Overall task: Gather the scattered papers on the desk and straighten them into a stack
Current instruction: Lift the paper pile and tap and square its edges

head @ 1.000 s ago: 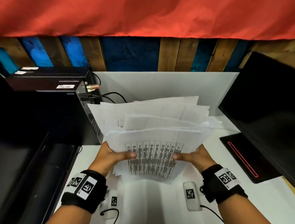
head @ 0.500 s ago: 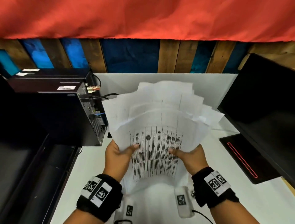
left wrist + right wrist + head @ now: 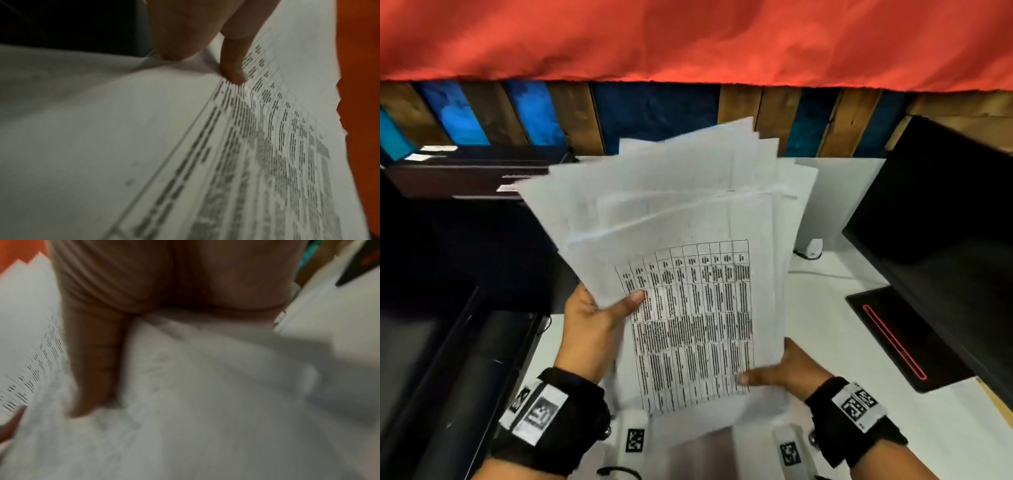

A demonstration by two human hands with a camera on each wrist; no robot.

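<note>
A fanned sheaf of white papers stands tilted above the white desk, its top sheet carrying a printed table. My left hand grips the sheaf's left edge, thumb pressed on the table print. My right hand holds the lower right corner, thumb on top and fingers hidden behind. In the left wrist view the thumb presses the papers. The blurred right wrist view shows my right hand against the papers. The sheets' upper edges are uneven and splayed.
A black computer case stands at the left with a dark tray below it. A black monitor and its base with a red line sit at the right. A small white device with a cable lies behind the papers.
The sheaf has risen and swung more upright, turning clockwise. My left hand moved up along the left edge while my right hand dropped to the lower right corner.
</note>
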